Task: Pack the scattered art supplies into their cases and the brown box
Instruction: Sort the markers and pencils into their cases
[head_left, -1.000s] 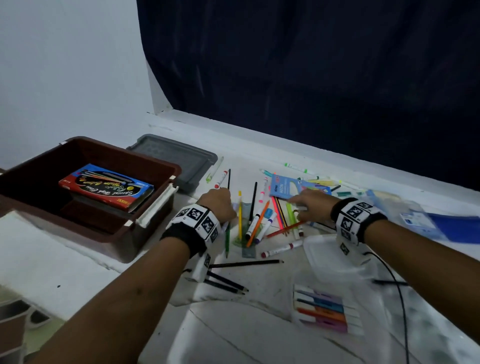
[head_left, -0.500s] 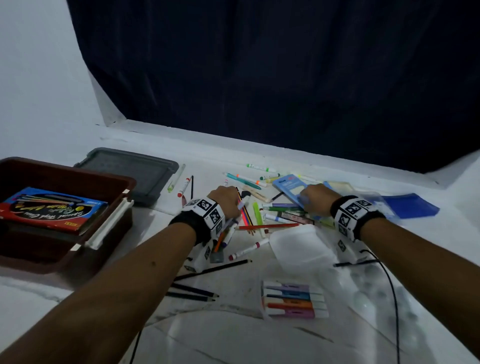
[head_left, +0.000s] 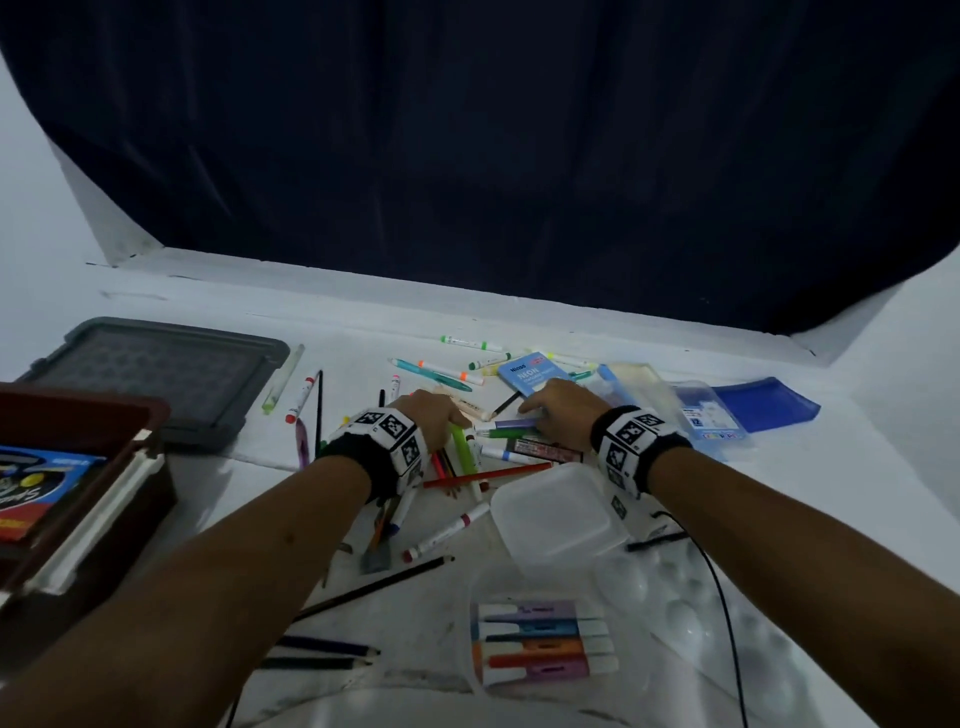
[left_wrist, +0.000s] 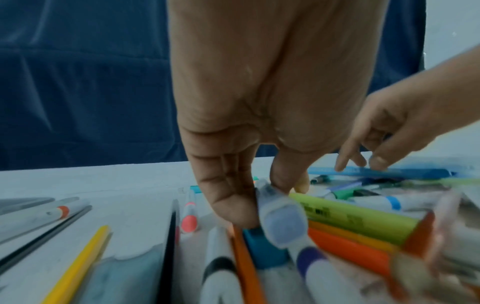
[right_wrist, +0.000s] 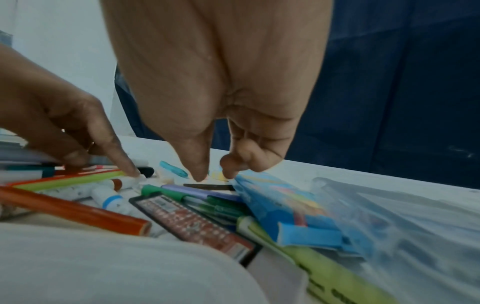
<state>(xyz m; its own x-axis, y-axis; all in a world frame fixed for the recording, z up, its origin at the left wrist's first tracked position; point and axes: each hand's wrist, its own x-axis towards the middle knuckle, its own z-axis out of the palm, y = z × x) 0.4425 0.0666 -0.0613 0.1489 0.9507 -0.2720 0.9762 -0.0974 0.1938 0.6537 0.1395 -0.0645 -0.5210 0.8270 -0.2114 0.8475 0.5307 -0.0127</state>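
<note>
Your left hand (head_left: 434, 413) has raked the pens & pencils (head_left: 457, 462) rightward into a tighter bunch vs 1 s ago, when they lay fanned out in front of it. Your right hand (head_left: 558, 415) has drawn in from the other side; both hands now sit close together. Your head has turned right: the brown box (head_left: 78, 499) has slid to the view's left edge.
</note>
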